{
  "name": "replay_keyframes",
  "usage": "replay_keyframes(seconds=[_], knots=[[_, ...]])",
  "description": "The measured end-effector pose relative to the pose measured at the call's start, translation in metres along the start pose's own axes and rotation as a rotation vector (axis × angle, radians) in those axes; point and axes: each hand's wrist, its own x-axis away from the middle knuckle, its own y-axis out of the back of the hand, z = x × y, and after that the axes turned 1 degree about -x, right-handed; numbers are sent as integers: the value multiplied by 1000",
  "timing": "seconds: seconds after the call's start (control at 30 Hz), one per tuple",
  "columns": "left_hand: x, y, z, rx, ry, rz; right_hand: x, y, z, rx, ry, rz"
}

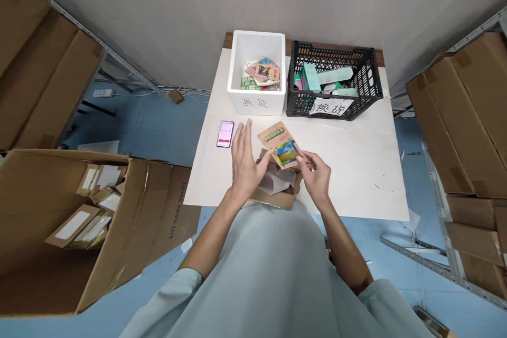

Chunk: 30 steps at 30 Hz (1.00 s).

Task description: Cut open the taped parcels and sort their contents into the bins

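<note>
My right hand (317, 174) pinches the lower right corner of a flat brown picture card (285, 150), which bears green lettering and a blue and yellow landscape. To its left, my left hand (246, 163) is open with fingers stretched up, its thumb tip at or near the card's left edge. Beneath the card, an opened small cardboard box (277, 199) with white wrapping paper (274, 182) inside sits at the table's front edge, partly hidden by card and hands.
A white foam box (256, 103) holding several similar cards stands at the back of the table (356, 169), beside a black crate (335, 100) with mint-green boxes. A phone (225, 133) lies at left. On the floor, a large carton (119, 243) holds several small parcels.
</note>
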Motion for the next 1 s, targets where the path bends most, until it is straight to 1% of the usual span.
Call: replay_keyframes(seconds=[0.03, 0.07, 0.13, 0.17, 0.23, 0.3, 0.4, 0.5, 0.6, 0.67, 0.73, 0.77, 0.83, 0.9, 0.93, 1.0], knots=[[4, -3, 1, 58, 88, -13, -1, -2, -2, -138, -100, -33], [8, -5, 2, 127, 174, 0, -3, -4, -5, -266, -187, -56], [16, -12, 2, 273, 317, 68, -5, -7, -10, -468, -315, -82], [19, -14, 2, 339, 368, 100, -6, -8, -13, -537, -363, -91], [22, -20, 1, 440, 429, 135, -7, -11, -18, -619, -435, -103], [23, -24, 2, 498, 451, 148, -7, -13, -21, -646, -479, -107], [23, -28, 4, 560, 472, 181, -5, -16, -25, -644, -507, -98], [27, -30, 7, 605, 550, 215, -2, -20, -32, -596, -537, -65], [29, -29, 12, 517, 614, 254, 0, -25, -44, -469, -548, 25], [26, -27, 16, 459, 606, 250, -3, -30, -52, -391, -539, 113], [14, -24, 22, 441, 576, 219, -14, -38, -54, -352, -518, 185], [5, -21, 25, 436, 560, 200, -23, -44, -51, -350, -494, 203], [-22, -15, 30, 430, 527, 159, -48, -57, -37, -394, -410, 205], [-56, -6, 34, 439, 476, 94, -78, -70, -14, -482, -292, 181], [-73, 0, 35, 451, 436, 45, -94, -75, -1, -528, -245, 179], [-103, 14, 36, 474, 292, -135, -119, -81, 20, -538, -161, 204]])
